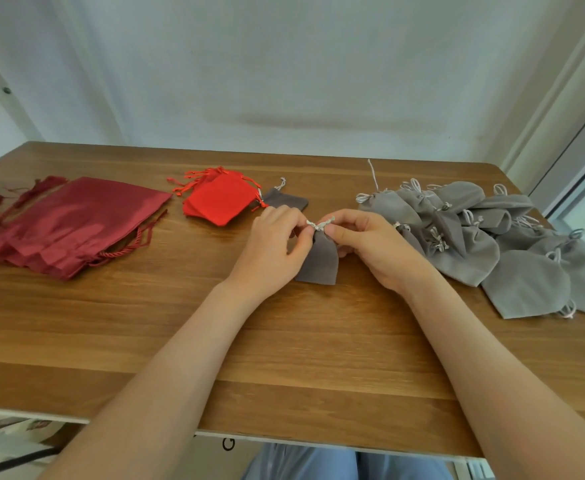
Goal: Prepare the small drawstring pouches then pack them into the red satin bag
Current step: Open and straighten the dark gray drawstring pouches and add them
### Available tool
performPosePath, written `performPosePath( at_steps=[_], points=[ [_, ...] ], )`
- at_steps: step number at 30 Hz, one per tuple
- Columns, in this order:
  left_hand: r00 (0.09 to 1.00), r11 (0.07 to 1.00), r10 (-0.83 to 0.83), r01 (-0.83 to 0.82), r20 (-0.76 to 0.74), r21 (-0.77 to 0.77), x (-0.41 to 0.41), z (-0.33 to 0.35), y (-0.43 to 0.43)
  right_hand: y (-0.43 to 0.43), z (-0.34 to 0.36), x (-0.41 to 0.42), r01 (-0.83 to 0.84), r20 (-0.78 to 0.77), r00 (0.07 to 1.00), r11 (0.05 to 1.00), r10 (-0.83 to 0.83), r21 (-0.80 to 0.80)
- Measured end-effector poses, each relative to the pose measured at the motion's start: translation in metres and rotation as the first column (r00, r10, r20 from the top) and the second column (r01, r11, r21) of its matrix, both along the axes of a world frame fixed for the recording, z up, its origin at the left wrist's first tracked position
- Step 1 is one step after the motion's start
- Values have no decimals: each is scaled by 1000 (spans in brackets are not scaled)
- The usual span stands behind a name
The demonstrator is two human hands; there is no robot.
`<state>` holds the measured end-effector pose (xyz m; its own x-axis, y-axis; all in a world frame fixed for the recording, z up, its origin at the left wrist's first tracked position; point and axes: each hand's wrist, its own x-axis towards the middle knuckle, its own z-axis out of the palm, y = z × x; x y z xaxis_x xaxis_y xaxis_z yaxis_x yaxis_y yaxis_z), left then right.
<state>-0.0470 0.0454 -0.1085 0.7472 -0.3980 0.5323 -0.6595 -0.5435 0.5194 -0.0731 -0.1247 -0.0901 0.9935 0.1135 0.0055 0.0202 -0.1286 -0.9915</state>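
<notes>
— At frame centre, what is being held?
— Both the left hand and right hand pinch the pale drawstring of one grey pouch, upright over the desk.
— And around them?
— At right, a pile of grey pouches; small red pouches up left; red satin bag flat at far left.

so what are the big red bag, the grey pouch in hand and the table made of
Red bag: likely satin; smooth, with a soft sheen across its folds.
Grey pouch: looks like velvet or suede-like cloth; matte, no shine. Its cord seems to be pale twisted string.
Table: wood or wood-look laminate; plank grain, slight gloss.
</notes>
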Motion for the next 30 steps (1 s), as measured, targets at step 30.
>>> performPosePath(
  at_steps=[30],
  points=[
    [959,815,254,-145,-122,562,20,8,-7,1,19,-2,284,215,957,784,-195,-552]
  ],
)
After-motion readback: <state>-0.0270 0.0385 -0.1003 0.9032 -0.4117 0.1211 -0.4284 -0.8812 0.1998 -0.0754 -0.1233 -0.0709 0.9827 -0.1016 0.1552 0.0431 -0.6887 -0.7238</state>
